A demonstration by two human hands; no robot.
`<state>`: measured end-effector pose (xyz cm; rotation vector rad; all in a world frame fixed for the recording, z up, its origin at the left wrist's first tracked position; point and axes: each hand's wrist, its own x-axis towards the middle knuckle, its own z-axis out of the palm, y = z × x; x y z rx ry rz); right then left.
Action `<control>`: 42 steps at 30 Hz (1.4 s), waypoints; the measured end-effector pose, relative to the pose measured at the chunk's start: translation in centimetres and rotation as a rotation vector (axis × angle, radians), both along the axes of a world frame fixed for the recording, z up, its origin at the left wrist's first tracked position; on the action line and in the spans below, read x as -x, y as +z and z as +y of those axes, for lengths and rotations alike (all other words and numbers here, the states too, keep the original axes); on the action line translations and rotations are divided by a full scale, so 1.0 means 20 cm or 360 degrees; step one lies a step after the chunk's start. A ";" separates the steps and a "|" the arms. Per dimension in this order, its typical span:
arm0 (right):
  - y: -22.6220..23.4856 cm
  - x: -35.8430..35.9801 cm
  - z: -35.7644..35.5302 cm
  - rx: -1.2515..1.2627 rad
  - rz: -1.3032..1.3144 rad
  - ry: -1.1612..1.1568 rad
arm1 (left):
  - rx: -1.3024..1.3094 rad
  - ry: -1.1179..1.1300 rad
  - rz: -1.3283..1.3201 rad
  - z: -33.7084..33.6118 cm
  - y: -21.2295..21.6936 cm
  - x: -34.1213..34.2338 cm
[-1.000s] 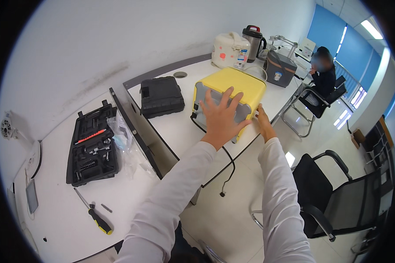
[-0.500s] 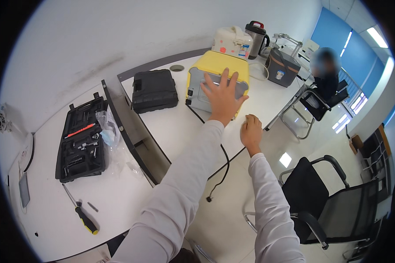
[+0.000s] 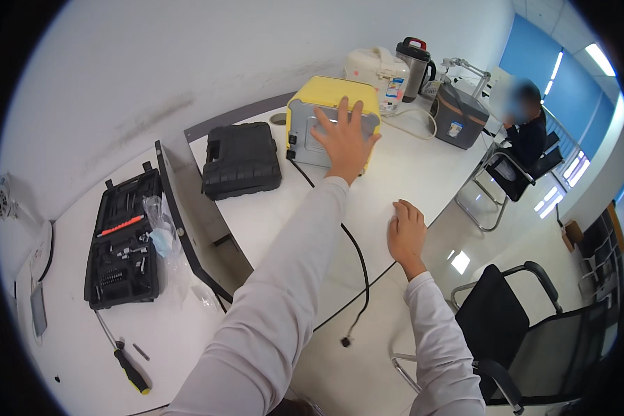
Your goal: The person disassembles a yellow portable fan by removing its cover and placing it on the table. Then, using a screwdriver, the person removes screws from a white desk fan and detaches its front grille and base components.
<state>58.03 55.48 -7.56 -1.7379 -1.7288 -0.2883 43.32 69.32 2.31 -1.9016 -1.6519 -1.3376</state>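
Pressing flat with fingers spread, the left hand (image 3: 344, 141) is touching the yellow appliance (image 3: 331, 118) at the far side of the white table (image 3: 423, 173), gripping nothing; the right hand (image 3: 406, 236) is resting empty, fingers loosely curled, on the table's near edge.

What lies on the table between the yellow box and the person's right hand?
In the head view, only bare white table between the yellow box and right hand; the black cord runs alongside.
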 end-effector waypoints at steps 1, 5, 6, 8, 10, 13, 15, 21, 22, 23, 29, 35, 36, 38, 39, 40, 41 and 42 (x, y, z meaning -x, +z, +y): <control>0.01 0.00 0.00 0.0006 -0.0002 0.0012 | 0.0032 0.0017 -0.0012 0.04 0.01 0.01; 0.02 0.01 -0.01 0.0031 0.0050 0.0030 | 0.0125 -0.0016 -0.0004 0.16 0.01 0.07; 0.02 0.01 0.00 0.0027 0.0048 0.0044 | 0.0162 -0.0036 -0.0028 0.20 0.02 0.10; 0.02 0.02 0.00 0.0012 0.0055 0.0058 | 0.0399 -0.0184 -0.0153 0.22 0.10 0.15; 0.00 0.01 0.01 -0.0026 0.0025 0.0051 | 0.0791 -0.0405 -0.0353 0.21 0.25 0.23; 0.00 0.00 0.04 -0.0052 0.0064 0.0124 | 0.0741 -0.0420 0.0178 0.13 0.40 0.44; -0.02 -0.01 0.04 -0.0082 0.0168 0.0111 | 0.0605 -0.0669 0.0114 -0.07 0.56 0.55; -0.32 -0.07 -0.11 -0.0532 0.1331 -0.0150 | 0.0037 -0.1658 -0.0670 -1.30 1.04 0.94; -0.34 -0.03 -0.23 -0.0431 0.2255 -0.0186 | 0.0089 -0.1761 -0.0778 -1.51 1.08 1.06; -0.40 -0.07 -0.36 -0.0140 0.2260 -0.0285 | -0.0004 -0.1680 -0.0527 -1.69 1.10 1.17; -0.50 0.06 -0.90 0.1050 0.1543 0.0220 | -0.0086 -0.1901 -0.0843 -2.47 1.04 1.43; -0.46 0.18 -0.77 0.0773 0.2299 -0.0010 | -0.0250 -0.1819 -0.0696 -2.82 0.91 1.54; -0.54 0.17 -0.66 0.0553 0.2559 -0.0060 | -0.0330 -0.1720 -0.0562 -2.90 0.93 1.55; -0.60 -0.04 -0.52 0.0340 0.2638 -0.0125 | -0.0554 -0.1535 -0.0273 -2.99 0.90 1.60; -0.62 -0.17 -0.49 0.0387 0.2485 -0.0120 | -0.0655 -0.1424 -0.0132 -3.01 0.87 1.63; -0.59 -0.13 -0.47 0.0096 0.2818 0.0006 | -0.0751 -0.1271 0.0052 -3.05 0.86 1.64; -0.56 -0.11 -0.47 0.0004 0.2581 -0.0161 | -0.0820 -0.1127 0.0222 -3.10 0.85 1.65; -0.48 -0.17 -0.40 -0.0123 0.2547 -0.0236 | -0.0937 -0.0975 0.0379 -3.15 0.84 1.68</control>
